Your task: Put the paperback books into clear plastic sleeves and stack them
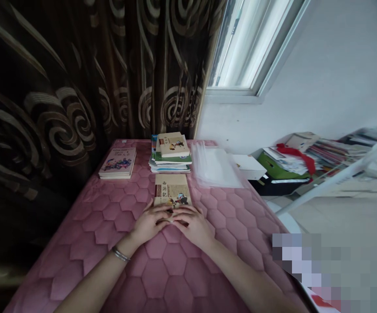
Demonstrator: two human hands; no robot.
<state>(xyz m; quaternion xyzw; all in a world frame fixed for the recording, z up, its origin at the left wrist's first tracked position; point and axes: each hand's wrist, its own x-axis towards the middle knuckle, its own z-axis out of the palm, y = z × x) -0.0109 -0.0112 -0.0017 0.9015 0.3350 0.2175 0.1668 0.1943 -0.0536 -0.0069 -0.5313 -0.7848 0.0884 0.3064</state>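
The book [171, 189] lies on the pink cover [155, 278], just in front of the stack [170, 167]. The left hand [151, 221] and the right hand [191, 222] are half open, fingers curved over its near part, thumbs near the lower edge; whether they grip it firmly, I cannot tell. The step in hand seems to be handling or aligning this book. Any further move of it would call for even pressure from both sides.
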